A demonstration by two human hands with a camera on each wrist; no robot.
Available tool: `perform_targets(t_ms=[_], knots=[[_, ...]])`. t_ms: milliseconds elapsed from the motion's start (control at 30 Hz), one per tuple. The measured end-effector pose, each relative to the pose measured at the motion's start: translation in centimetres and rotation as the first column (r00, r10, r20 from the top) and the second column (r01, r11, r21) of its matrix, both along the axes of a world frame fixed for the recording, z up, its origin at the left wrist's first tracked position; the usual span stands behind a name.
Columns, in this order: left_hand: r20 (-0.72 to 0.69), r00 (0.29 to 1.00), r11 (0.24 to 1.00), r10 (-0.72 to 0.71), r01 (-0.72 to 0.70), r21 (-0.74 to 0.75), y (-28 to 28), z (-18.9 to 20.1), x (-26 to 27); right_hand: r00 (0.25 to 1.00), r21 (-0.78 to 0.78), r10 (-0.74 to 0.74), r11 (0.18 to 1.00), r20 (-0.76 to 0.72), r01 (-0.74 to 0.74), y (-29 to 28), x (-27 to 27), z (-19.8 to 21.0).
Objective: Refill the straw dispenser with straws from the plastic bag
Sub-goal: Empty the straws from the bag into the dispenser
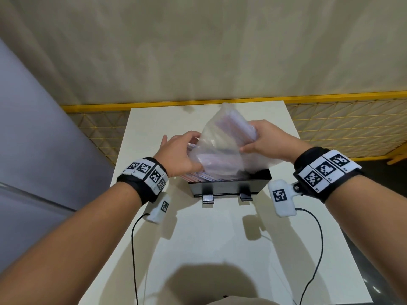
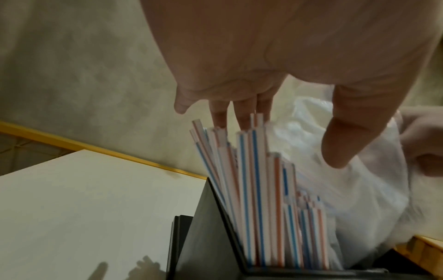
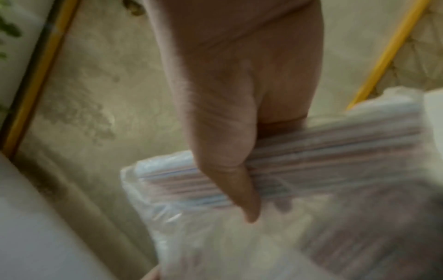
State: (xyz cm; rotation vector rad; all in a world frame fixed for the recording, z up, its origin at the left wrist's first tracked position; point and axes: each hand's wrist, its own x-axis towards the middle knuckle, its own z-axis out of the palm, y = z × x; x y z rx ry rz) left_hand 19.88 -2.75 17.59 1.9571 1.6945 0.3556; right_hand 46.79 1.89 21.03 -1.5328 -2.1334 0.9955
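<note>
- midway, by my reading: the black straw dispenser (image 1: 229, 183) on the white worktop (image 1: 207, 238) already holds a batch of striped straws (image 2: 261, 199), yet more remain inside the plastic bag (image 1: 222, 148), so the emptying is not finished.
- right hand (image 1: 264, 139) grips the upper part of the bag, thumb and fingers curled round the bundle of straws within; the bag is held tilted above the dispenser, with its lower part at the open top.
- left hand (image 1: 178, 153) is spread, straight fingers (image 2: 242, 115) touching the tips of the loose straws at the dispenser's left end.
- those straws lean end-up against that end wall, long axes steep; the bagged ones slope down toward the box.
- what's left, i'd judge: draw the bag away and lay the straws flat.
</note>
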Motion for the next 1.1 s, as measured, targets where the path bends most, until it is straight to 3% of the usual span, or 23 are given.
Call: perform_targets(t_ms=[200,333,433,467,533,600,700,833,900,967,1100], knots=[[-0.077,0.997,1.0,-0.019,0.018,-0.016,0.3,-0.8,-0.4,1.0,0.027,-0.016,0.999,-0.023,0.016,0.5,0.2,0.1],[-0.091,0.995,1.0,-0.027,0.028,0.012,0.3,-1.0,-0.2,0.996,0.054,0.059,0.997,0.065,-0.062,0.5,-0.1,0.9],[-0.075,0.997,0.999,-0.032,0.034,0.021,0.4,-1.1,-0.4,0.997,0.012,0.074,0.997,-0.008,-0.074,0.4,0.1,2.6],[-0.063,0.998,0.999,-0.032,0.033,0.023,0.4,-1.1,-0.4,0.995,-0.014,0.099,0.995,0.026,-0.098,0.4,0.3,3.1],[-0.056,0.998,0.999,-0.029,0.031,0.038,0.4,-1.1,-0.5,0.952,-0.058,0.181,0.983,0.246,-0.172,0.4,0.6,4.1],[-0.078,0.997,0.997,-0.021,0.026,0.068,0.6,-1.2,-0.4,0.839,-0.108,0.232,0.973,0.492,-0.205,0.3,0.7,4.6],[-0.101,0.995,0.996,-0.027,0.035,0.08,0.7,-1.4,-0.3,0.752,-0.075,0.187,0.981,0.632,-0.181,0.1,0.7,4.9],[-0.106,0.993,0.996,-0.049,0.057,0.073,0.7,-1.4,-0.3,0.882,0.097,0.085,0.984,0.464,-0.147,0.3,1.0,5.5],[-0.114,0.992,0.996,-0.056,0.063,0.059,0.6,-1.4,-0.4,0.91,0.1,0.105,0.983,0.401,-0.157,0.1,0.9,5.9],[-0.119,0.992,0.996,-0.048,0.056,0.063,0.8,-1.3,-0.4,0.966,0.109,0.085,0.987,0.246,-0.115,0.2,1.0,5.7],[-0.098,0.994,0.997,-0.055,0.061,0.056,0.7,-1.3,-0.5,0.996,0.124,0.077,0.989,0.055,-0.083,0.1,0.9,4.7]])
